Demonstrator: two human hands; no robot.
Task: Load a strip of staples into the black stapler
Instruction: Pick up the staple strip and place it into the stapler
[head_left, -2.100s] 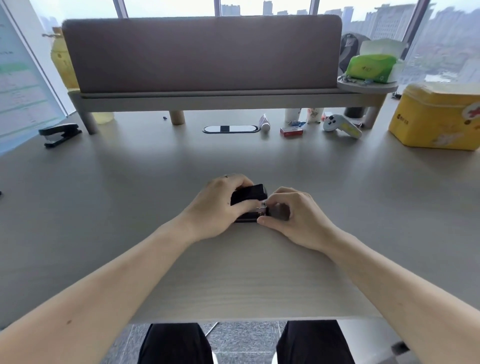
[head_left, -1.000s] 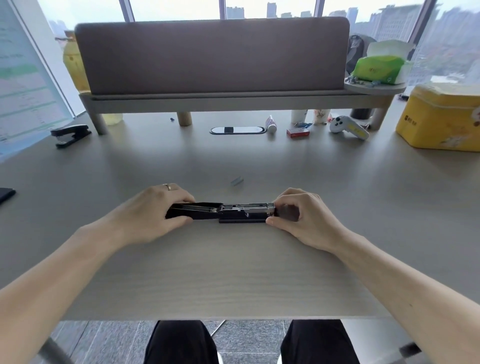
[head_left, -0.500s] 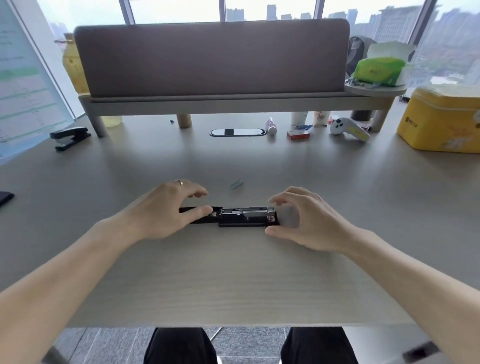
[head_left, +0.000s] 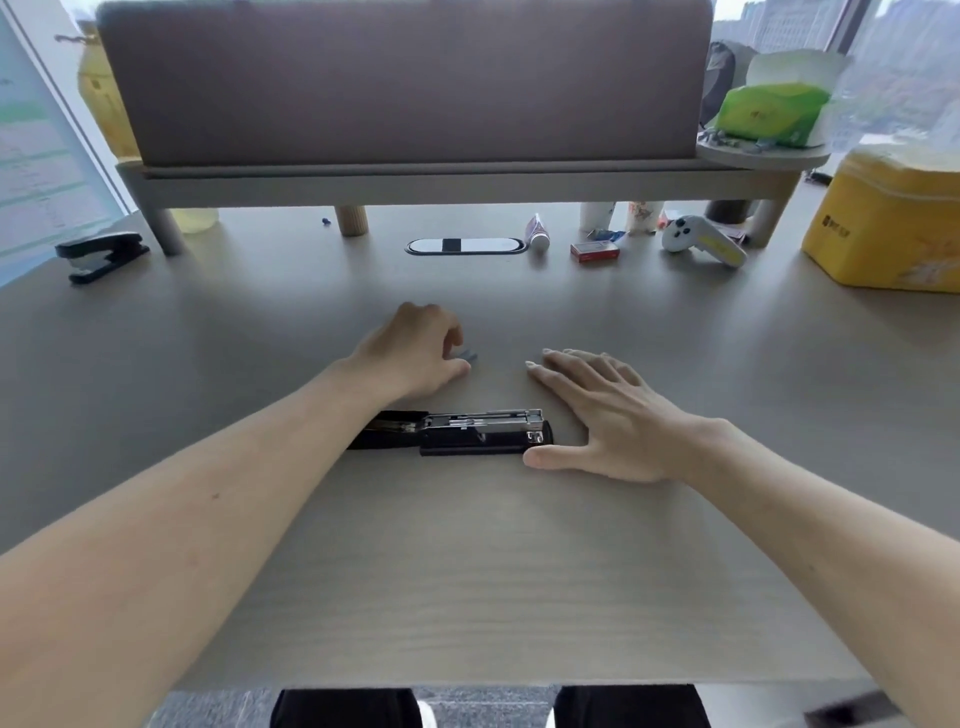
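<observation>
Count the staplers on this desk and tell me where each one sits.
2. One black stapler lies opened flat near the desk's front edge, between the two forearms. A second stapler sits closed at the far left, beside the shelf leg. Others may be hidden behind the divider.

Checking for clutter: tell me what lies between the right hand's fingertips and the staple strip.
Only bare desk, in the head view, between right hand and staple strip.

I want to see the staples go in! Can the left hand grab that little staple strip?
Probably yes. The left hand is already at the staple strip, fingers curled right beside it, with only bare desk around. The opened black stapler lies nearer, not between them.
</observation>
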